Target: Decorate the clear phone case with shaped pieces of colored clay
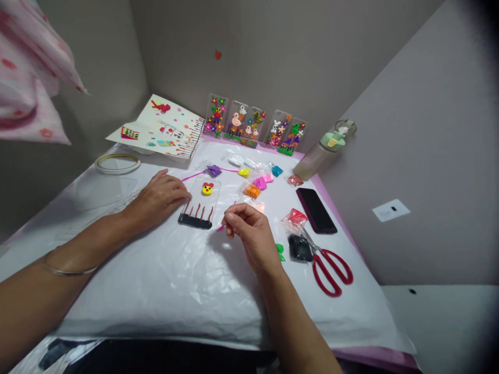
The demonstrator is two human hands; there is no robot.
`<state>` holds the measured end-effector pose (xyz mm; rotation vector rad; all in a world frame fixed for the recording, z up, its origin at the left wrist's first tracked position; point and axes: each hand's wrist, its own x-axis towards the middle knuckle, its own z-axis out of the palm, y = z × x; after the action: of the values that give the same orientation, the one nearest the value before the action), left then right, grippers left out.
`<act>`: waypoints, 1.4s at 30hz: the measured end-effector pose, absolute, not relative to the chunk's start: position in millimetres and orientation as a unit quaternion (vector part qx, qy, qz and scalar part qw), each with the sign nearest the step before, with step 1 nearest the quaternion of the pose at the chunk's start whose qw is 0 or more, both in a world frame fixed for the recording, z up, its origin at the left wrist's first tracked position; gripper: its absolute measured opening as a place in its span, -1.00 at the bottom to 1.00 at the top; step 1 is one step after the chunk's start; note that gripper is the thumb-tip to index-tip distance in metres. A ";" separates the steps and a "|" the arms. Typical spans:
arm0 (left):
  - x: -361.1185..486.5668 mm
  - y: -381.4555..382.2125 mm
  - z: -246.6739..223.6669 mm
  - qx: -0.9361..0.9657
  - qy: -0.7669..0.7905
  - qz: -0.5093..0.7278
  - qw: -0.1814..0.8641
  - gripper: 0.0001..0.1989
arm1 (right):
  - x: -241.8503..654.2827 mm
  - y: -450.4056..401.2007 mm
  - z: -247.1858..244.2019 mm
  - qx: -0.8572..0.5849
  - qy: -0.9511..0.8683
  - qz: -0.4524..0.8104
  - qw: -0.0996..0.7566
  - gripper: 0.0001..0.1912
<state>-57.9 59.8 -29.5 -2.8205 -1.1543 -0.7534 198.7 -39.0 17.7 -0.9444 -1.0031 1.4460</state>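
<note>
My left hand lies with its fingers extended, fingertips at the left edge of a clear phone case. On the case sit a yellow clay face with red on top, thin reddish-brown clay strands and a black clay strip along the near end. My right hand hovers right of the case, thumb and forefinger pinched together; what they hold, if anything, is too small to make out. A thin pink stick shows behind those fingers; whether it is held I cannot tell.
Several clay packets, including orange, purple and black, lie around. Red-handled scissors, a dark phone and a bottle stand or lie right. Decorated cases lean on the wall, beside a drawing sheet.
</note>
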 end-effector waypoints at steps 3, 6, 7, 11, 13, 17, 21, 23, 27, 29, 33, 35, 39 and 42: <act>-57.7 59.7 -29.6 -0.896 -0.372 -0.244 -0.005 -0.68 | 198.7 -38.5 17.6 -0.398 -0.420 0.609 0.543 -0.87; -58.5 59.8 -28.7 -0.888 -0.385 -0.250 -0.015 -0.69 | 198.9 -38.3 17.2 -0.401 -0.420 0.608 0.541 -0.87; -59.0 60.0 -28.1 -0.886 -0.390 -0.251 -0.020 -0.69 | 199.1 -38.3 17.0 -0.402 -0.421 0.608 0.540 -0.87; -60.5 61.1 -24.9 -0.880 -0.404 -0.248 -0.034 -0.68 | 199.6 -38.6 16.7 -0.403 -0.422 0.607 0.540 -0.87; -60.8 61.3 -23.5 -0.879 -0.407 -0.246 -0.036 -0.66 | 199.7 -38.9 16.6 -0.403 -0.422 0.607 0.540 -0.87; -61.0 61.3 -22.5 -0.880 -0.397 -0.257 -0.041 -0.68 | 199.5 -39.4 16.8 -0.406 -0.422 0.605 0.539 -0.87; -62.2 61.8 -23.4 -0.885 -0.379 -0.265 -0.044 -0.70 | 199.4 -39.7 17.7 -0.412 -0.421 0.604 0.537 -0.86; -62.8 62.0 -23.8 -0.889 -0.376 -0.258 -0.041 -0.71 | 199.6 -39.7 18.1 -0.414 -0.423 0.603 0.535 -0.85; -62.0 61.4 -23.5 -0.891 -0.381 -0.245 -0.031 -0.69 | 199.3 -39.6 18.7 -0.410 -0.424 0.604 0.537 -0.85; -60.9 60.6 -22.9 -0.887 -0.386 -0.249 -0.037 -0.68 | 199.1 -39.6 19.1 -0.408 -0.422 0.604 0.539 -0.85; -59.9 59.7 -22.4 -0.875 -0.404 -0.257 -0.068 -0.70 | 199.1 -39.6 19.8 -0.412 -0.420 0.602 0.539 -0.85; -60.1 60.2 -23.0 -0.872 -0.408 -0.259 -0.075 -0.70 | 199.3 -39.5 19.9 -0.414 -0.421 0.601 0.538 -0.85; -60.5 62.4 -24.8 -0.873 -0.406 -0.262 -0.074 -0.69 | 199.4 -39.3 19.4 -0.414 -0.425 0.601 0.536 -0.85; -61.0 63.3 -24.4 -0.871 -0.402 -0.272 -0.074 -0.69 | 199.3 -38.9 17.6 -0.413 -0.420 0.603 0.538 -0.84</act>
<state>-61.0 63.3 -24.4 -2.8739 -1.3248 -0.8975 199.3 -38.9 17.6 -0.9830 -0.9989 1.4340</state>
